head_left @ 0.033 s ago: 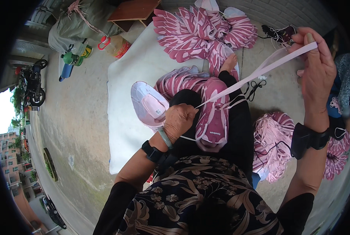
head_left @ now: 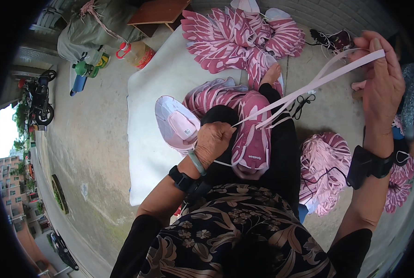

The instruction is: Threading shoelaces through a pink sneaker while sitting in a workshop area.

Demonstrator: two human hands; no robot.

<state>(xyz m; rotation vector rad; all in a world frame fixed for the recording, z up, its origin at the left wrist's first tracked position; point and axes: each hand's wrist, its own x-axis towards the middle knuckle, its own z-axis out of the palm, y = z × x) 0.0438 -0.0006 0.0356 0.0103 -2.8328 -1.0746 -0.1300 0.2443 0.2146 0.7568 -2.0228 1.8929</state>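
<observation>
A pink shoe upper (head_left: 252,150) with white streaks lies across my black-trousered lap, toe pointing away from me. From its eyelets a pale pink shoelace (head_left: 309,88) runs taut up to the right. My right hand (head_left: 384,81), raised at the upper right, pinches the lace near its end between thumb and fingers. Beside the shoe upper's left edge, my left hand (head_left: 214,140) is closed, with a strand of the lace meeting its fingertips. Left of that hand, another shoe upper (head_left: 172,118) shows its pale lining.
Rows of pink shoe uppers (head_left: 221,37) fan out on a white sheet (head_left: 146,106) ahead. A bundle of pink laced uppers (head_left: 325,171) lies to my right, a dark shoe (head_left: 332,41) farther off. Bottles (head_left: 137,54) stand ahead left. Another person's clothing (head_left: 410,88) shows at right.
My right hand has moved a little to the right, drawing the lace farther out of the shoe upper. The left hand has barely moved.
</observation>
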